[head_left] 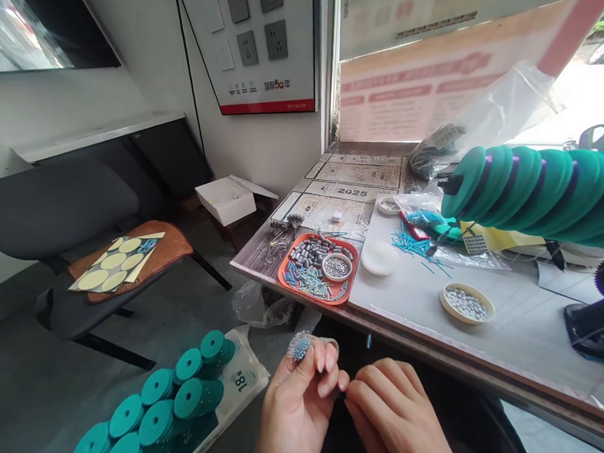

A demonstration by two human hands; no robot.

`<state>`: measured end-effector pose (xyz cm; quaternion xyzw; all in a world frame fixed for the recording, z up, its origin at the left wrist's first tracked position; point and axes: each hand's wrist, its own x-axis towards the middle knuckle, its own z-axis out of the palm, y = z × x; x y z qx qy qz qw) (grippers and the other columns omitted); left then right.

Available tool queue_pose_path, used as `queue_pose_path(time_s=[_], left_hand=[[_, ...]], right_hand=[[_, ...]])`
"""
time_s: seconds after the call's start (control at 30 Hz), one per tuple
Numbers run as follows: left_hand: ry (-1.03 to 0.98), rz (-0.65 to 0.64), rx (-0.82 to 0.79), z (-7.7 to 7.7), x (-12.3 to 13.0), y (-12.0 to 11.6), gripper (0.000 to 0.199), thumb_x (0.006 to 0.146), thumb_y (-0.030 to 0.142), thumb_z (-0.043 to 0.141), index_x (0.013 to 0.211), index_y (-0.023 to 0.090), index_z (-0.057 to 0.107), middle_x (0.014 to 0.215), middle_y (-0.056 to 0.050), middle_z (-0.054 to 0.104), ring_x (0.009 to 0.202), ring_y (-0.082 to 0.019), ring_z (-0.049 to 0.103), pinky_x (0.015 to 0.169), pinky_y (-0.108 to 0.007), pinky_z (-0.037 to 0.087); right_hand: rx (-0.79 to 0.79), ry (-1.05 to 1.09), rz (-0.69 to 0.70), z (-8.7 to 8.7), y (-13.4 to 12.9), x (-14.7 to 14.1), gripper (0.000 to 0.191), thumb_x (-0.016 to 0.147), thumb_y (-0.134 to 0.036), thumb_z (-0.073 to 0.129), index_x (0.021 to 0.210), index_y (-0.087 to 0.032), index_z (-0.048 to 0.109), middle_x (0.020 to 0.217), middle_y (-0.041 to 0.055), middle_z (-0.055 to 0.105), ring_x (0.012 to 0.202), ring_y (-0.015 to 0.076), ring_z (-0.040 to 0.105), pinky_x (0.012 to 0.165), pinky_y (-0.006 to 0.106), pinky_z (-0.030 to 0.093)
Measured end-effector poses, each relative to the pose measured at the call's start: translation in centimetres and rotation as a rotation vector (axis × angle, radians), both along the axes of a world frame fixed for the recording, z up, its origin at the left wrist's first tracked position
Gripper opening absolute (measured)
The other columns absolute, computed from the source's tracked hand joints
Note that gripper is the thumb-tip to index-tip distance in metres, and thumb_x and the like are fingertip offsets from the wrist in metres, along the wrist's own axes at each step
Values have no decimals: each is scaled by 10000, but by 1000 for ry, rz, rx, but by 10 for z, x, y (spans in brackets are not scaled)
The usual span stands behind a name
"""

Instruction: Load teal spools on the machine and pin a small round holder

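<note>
My left hand (302,393) is closed around a small bundle of blue and silver-tipped pieces (299,346), which shows above the thumb and index finger. My right hand (391,407) is closed beside it, its fingertips meeting the left fingers; what they pinch is too small to make out. A small blue piece (368,341) hangs just above the right hand, near the table edge. Beyond the hands, an orange tray (281,274) holds grey cylinders, blue pieces and a round dish (337,267) of tiny silver parts.
To the right on the table (409,304) are a dish of silver discs (466,303), a white round lid (379,258), blue sticks (411,243) and a row of green discs (538,190). Stacked green rolls (158,386) lie at lower left, near a chair (156,243).
</note>
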<state>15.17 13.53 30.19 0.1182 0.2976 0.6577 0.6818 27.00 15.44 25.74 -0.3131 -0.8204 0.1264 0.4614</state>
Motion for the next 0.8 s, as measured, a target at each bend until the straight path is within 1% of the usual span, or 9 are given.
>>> queue_pose_path(time_s=[0.17, 0.3, 0.43, 0.53, 0.63, 0.8], left_hand=[[-2, -17, 11, -1, 0, 0, 198, 801, 212, 640, 625, 128, 603, 674, 5, 448, 540, -74, 308, 613, -232, 372], [-68, -62, 6, -6, -1, -2, 197, 827, 217, 611, 652, 126, 614, 684, 3, 451, 534, -68, 295, 610, -226, 366], [-129, -80, -28, -9, -1, -6, 177, 811, 204, 631, 653, 124, 626, 688, 3, 458, 518, -57, 281, 585, -211, 358], [-130, -75, -27, -7, -1, -7, 167, 776, 214, 671, 640, 128, 627, 688, 5, 456, 519, -57, 289, 582, -208, 359], [-116, -47, -33, -5, -3, -7, 170, 774, 219, 674, 638, 129, 624, 690, 6, 447, 521, -59, 286, 582, -208, 355], [-116, -30, -32, -5, -5, -7, 185, 756, 239, 693, 636, 127, 609, 691, 10, 439, 516, -55, 268, 552, -192, 327]], right_hand=[[46, 24, -29, -1, -1, -2, 278, 888, -75, 373, 650, -185, 468, 575, -9, 472, 575, 136, 382, 603, 280, 274], [88, 29, -40, 4, 0, -2, 265, 814, -27, 407, 603, -184, 435, 534, -22, 432, 546, 125, 358, 576, 269, 264], [123, -81, 9, 14, 0, 5, 247, 754, 4, 437, 592, -182, 440, 520, -29, 433, 539, 113, 366, 561, 254, 277], [122, -120, 16, 18, -1, 10, 254, 753, 5, 439, 582, -183, 430, 518, -32, 434, 537, 106, 380, 565, 250, 287], [116, -126, 17, 14, -3, 9, 260, 769, -7, 441, 580, -184, 416, 522, -34, 433, 544, 105, 379, 574, 253, 284], [116, -19, -63, 2, -5, 4, 277, 795, -27, 407, 572, -186, 372, 512, -32, 395, 540, 117, 320, 572, 272, 247]])
